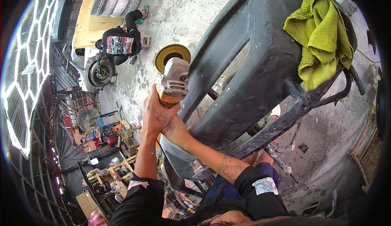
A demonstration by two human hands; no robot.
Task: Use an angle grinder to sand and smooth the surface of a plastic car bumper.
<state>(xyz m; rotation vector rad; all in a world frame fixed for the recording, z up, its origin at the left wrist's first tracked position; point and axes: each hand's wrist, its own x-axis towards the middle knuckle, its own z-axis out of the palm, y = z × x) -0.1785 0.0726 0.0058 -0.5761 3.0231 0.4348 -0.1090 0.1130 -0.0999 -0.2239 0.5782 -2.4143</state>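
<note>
Both arms reach up the middle of the head view to one angle grinder. My left hand (156, 111) is closed around its body just below the grey metal head. Against it, lower and to the right, lies my right hand (174, 130), wrapped about the handle end; its fingers are partly hidden. The grinder (175, 79) carries a round yellow-brown disc (163, 58) at its far end. Beside the disc runs the edge of a dark grey car bumper (232, 116); whether they touch I cannot tell. A yellow-green cloth (321, 36) is draped over the bumper's far right corner.
Dark metal bars (281, 118) hold up the bumper. Far left, another person (118, 44) crouches by a car wheel (101, 73), near stacked tyres (116, 3). Tools and boxes crowd wooden shelving (122, 171) at lower left. Stained concrete floor (175, 14) stretches behind.
</note>
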